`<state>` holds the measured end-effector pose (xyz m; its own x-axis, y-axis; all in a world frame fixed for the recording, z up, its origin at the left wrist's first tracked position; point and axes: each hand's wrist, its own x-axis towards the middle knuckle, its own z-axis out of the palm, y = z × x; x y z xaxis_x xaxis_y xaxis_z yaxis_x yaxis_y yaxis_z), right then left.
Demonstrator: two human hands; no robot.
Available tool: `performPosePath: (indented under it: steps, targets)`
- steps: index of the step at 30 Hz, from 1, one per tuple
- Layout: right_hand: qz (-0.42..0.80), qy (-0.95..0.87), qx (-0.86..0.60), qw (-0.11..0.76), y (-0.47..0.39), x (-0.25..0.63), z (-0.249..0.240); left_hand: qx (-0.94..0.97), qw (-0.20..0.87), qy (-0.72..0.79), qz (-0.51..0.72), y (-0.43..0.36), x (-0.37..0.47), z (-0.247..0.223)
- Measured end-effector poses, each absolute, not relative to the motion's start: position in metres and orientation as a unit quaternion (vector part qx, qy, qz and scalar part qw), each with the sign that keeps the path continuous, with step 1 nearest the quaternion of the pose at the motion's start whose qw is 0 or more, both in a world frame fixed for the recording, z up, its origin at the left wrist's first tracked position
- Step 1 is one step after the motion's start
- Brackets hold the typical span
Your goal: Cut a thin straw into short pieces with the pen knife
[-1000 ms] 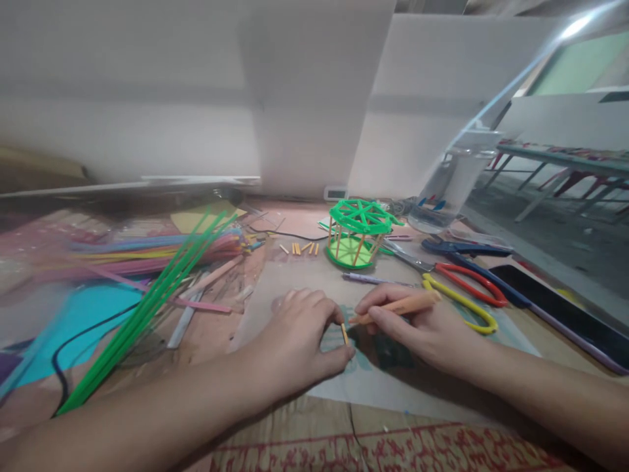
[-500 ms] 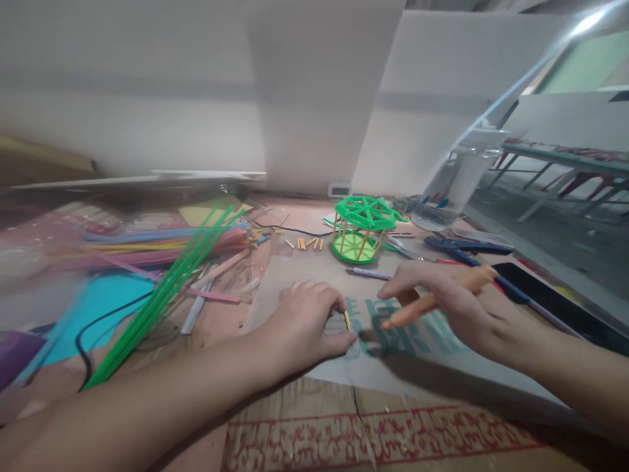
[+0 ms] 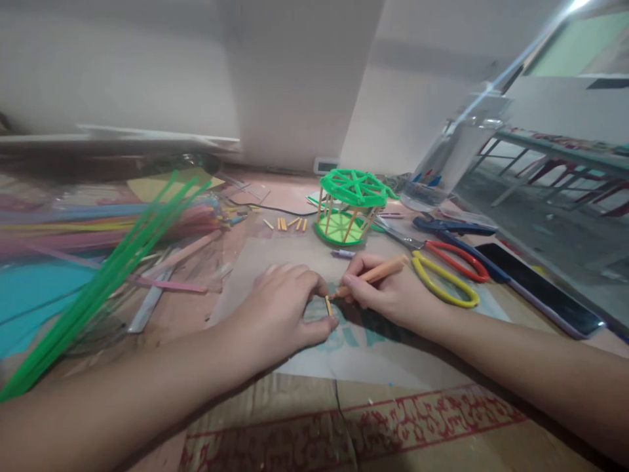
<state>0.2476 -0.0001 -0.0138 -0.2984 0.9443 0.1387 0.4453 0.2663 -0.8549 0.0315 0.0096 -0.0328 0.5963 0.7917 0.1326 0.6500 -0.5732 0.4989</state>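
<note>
My left hand (image 3: 289, 308) pinches a short yellow stick (image 3: 329, 305) between thumb and forefinger, holding it upright. Closed in a writing grip, my right hand (image 3: 388, 288) holds an orange pen (image 3: 382, 270), its tip close to the upper end of the stick; whether they touch I cannot tell. Both hands are over a pale paper sheet (image 3: 246, 275) with blurred green lettering. Behind them stands a round green frame (image 3: 354, 187) on thin wooden posts. Several short yellow sticks (image 3: 295, 223) lie to its left.
Scissors (image 3: 445, 298) with red and yellow handles, blue pliers (image 3: 455, 227) and a phone (image 3: 540, 288) lie on the right. A clear container (image 3: 427, 194) stands behind them. Green pipe cleaners (image 3: 113, 275) and a pink bundle (image 3: 162, 226) spread on the left. A purple pen (image 3: 343, 254) lies ahead.
My right hand has moved left and closed into a writing grip, bringing the orange pen's tip to the stick. The scissors' handles now show. The view has shifted, moving objects left and up.
</note>
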Motion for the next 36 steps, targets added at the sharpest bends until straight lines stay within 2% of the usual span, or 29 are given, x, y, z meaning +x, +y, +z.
performPosePath:
  steps: [5, 10, 16, 22, 30, 36]
  targets:
    - [0.353, -0.72, -0.49, 0.342, 0.0016, 0.2462, -0.0126, 0.875, 0.197, 0.405, 0.177, 0.0106, 0.032, -0.0319]
    - [0.405, -0.705, -0.492, 0.31, -0.0003, 0.2459, -0.0114, 0.876, 0.192, 0.41, 0.169, 0.0123, 0.033, -0.0319]
    - [0.362, -0.717, -0.49, 0.34, 0.0007, 0.2451, -0.011, 0.88, 0.182, 0.398, 0.187, 0.0119, 0.0312, -0.0355]
    - [0.401, -0.706, -0.499, 0.302, 0.0001, 0.2451, -0.0093, 0.874, 0.196, 0.41, 0.17, 0.0117, 0.0319, -0.0323]
    - [0.333, -0.735, -0.493, 0.326, 0.0008, 0.2463, -0.0118, 0.864, 0.216, 0.422, 0.168, 0.0097, 0.0337, -0.0287]
    - [0.327, -0.739, -0.494, 0.322, 0.0021, 0.2463, -0.0134, 0.862, 0.214, 0.427, 0.171, 0.0088, 0.0349, -0.0272]
